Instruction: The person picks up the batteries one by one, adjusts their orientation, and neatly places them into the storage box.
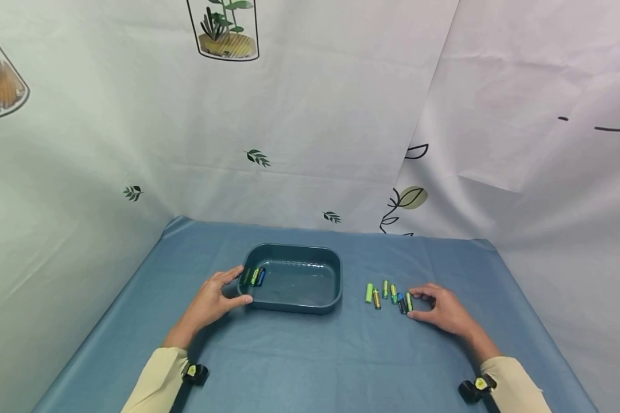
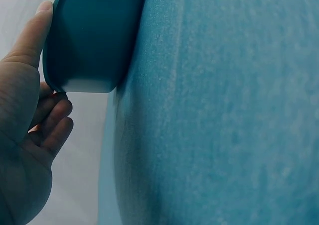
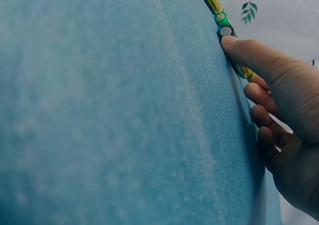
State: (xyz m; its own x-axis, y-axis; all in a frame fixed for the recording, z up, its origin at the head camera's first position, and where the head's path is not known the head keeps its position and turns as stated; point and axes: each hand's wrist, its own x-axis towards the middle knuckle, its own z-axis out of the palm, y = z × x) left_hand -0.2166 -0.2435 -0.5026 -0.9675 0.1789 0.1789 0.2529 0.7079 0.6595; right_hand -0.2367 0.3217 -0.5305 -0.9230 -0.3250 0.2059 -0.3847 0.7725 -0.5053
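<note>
From the head view, I see the left hand (image 1: 212, 301) gripping the left end of a blue-green dish (image 1: 289, 307), while the right hand (image 1: 442, 310) pinches the rightmost green battery (image 1: 409, 302) of a loose group on the tabletop (image 1: 299, 358), right of the dish. A dark blue battery (image 1: 402, 304) lies close against it; I judge a sideways nudge could set it rolling. The other batteries (image 1: 376, 299) lie between that pair and the dish, in the way of any low sweep. Batteries inside (image 1: 260, 277) could slide if the dish tips. Patterned cloth (image 1: 310, 109) hangs behind.

In the left wrist view, the thumb lies along the dish's outer wall; its inside is hidden from me.

In the right wrist view, the thumb tip meets the dark battery's silver end, so I might catch both.
</note>
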